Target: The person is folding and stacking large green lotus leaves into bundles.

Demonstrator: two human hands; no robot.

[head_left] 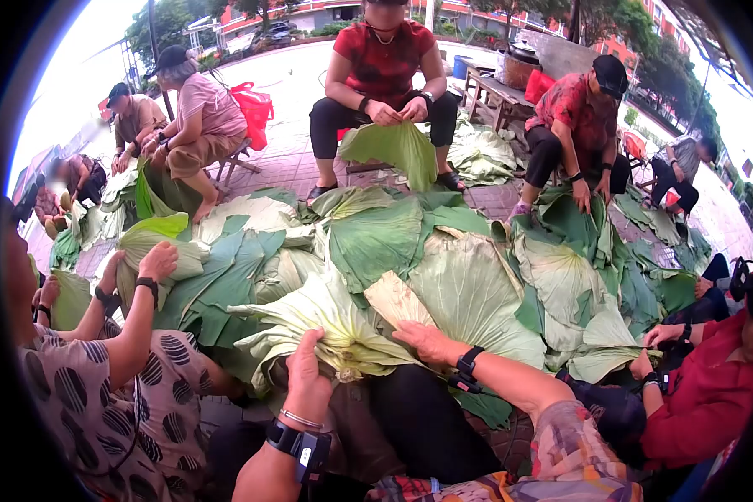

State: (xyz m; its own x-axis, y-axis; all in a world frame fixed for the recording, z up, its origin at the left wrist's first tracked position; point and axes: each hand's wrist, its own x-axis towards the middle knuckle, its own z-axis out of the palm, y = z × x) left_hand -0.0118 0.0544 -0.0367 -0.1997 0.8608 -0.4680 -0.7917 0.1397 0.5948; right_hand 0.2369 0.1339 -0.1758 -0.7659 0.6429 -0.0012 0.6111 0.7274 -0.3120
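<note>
Lotus-leaf pile [376, 238] spreads beyond your hands, left to right. Near side, centre: pale green leaf bundle [330, 322], long axis roughly left–right, creased, ruffled; left hand [308, 376] grips it, nearer than right. Right hand [433, 341] meets tan leaf piece [397, 299], far-left of it (grip: can't tell).

We are positioning our left hand [306, 376] left of our dark-clad knee [410, 414], thumb pointing upward, fingers largely obscured, forearm rising nearer us. We are extending our right hand [431, 341] just beyond the knee, back uppermost, fingers pointing leftward, forearm slanting from its right.
</note>
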